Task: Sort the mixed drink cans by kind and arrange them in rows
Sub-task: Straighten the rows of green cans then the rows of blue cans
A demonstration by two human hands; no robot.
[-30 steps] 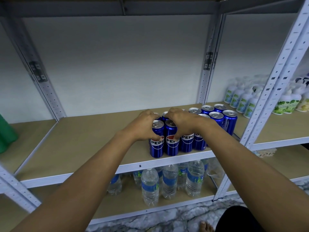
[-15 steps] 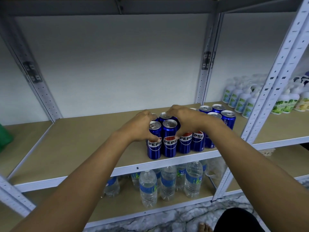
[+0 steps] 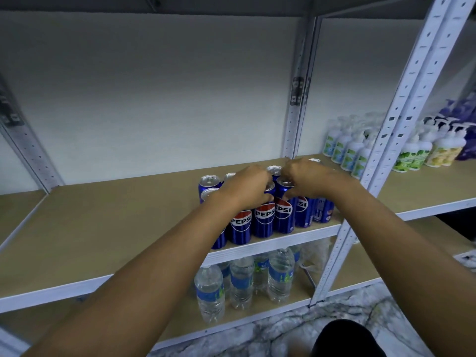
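Several blue Pepsi cans stand upright in tight rows near the front edge of the tan shelf. My left hand rests over the tops of the middle cans, fingers curled around one can's upper part. My right hand is just beside it, fingers closed on the top of a neighbouring Pepsi can. Two more cans stand free at the left rear of the group. Both hands hide the cans behind them.
White metal uprights frame the shelf on the right. Pump bottles with green labels fill the adjoining shelf to the right. Water bottles stand on the shelf below. The left part of the tan shelf is bare board.
The view has shifted, so the cans sit further right and lower. Both hands stay on the can tops; more cans now show to the left of my left hand.
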